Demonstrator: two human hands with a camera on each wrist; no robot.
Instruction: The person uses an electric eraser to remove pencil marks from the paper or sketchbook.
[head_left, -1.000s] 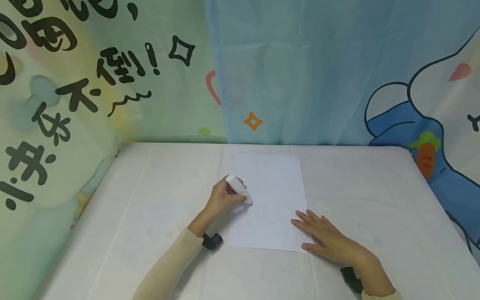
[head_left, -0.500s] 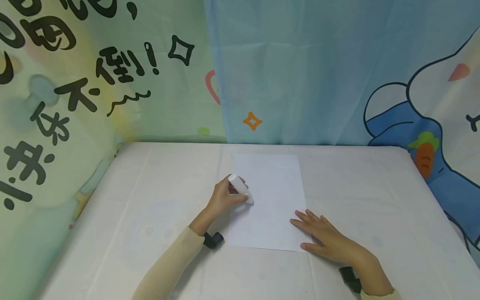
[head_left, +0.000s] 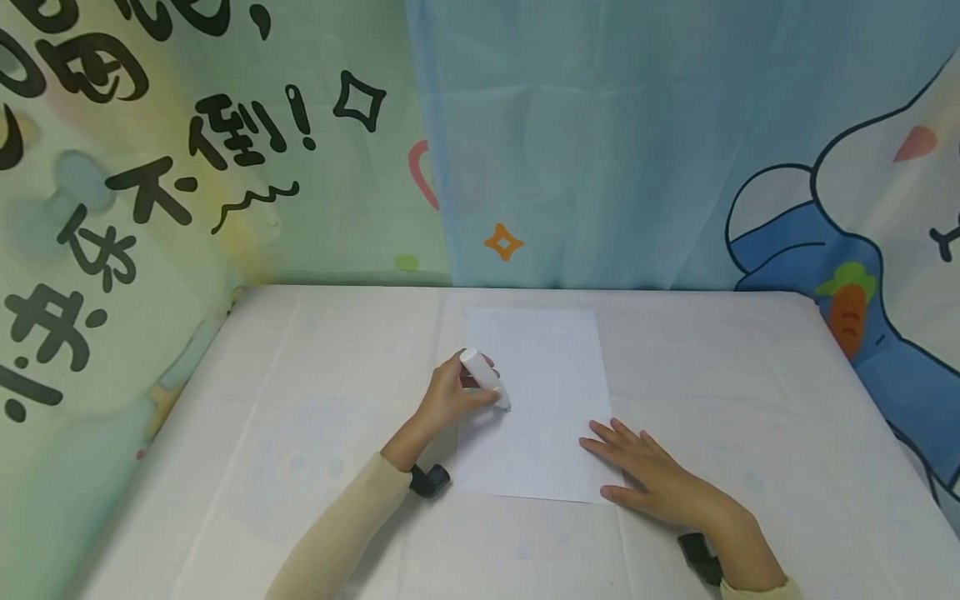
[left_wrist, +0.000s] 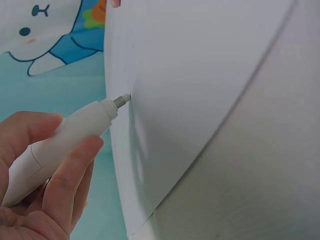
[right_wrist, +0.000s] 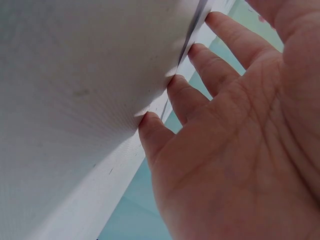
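Note:
In the head view my left hand [head_left: 444, 402] grips a thick white electric eraser [head_left: 482, 372] that leans over the left half of a white paper sheet [head_left: 543, 358]. Up close in the left wrist view, thumb and fingers curl round the eraser's body, and its narrow grey-collared tip [left_wrist: 122, 100] meets the paper. No clear marks on the sheet can be made out in the head view. Flat beside the sheet's lower right edge lies my right hand [head_left: 663, 483], its fingers spread. The right wrist view shows those fingertips [right_wrist: 150, 122] touching the white surface.
A white cloth covers the table [head_left: 337, 333] beneath the sheet. Behind it hangs a printed backdrop [head_left: 600, 150] with lettering and a cartoon rabbit. Dark camera mounts [head_left: 430, 481] sit at both wrists.
My left hand has shifted slightly to the right with the electric eraser, its tip still at the paper. The right hand stays in place.

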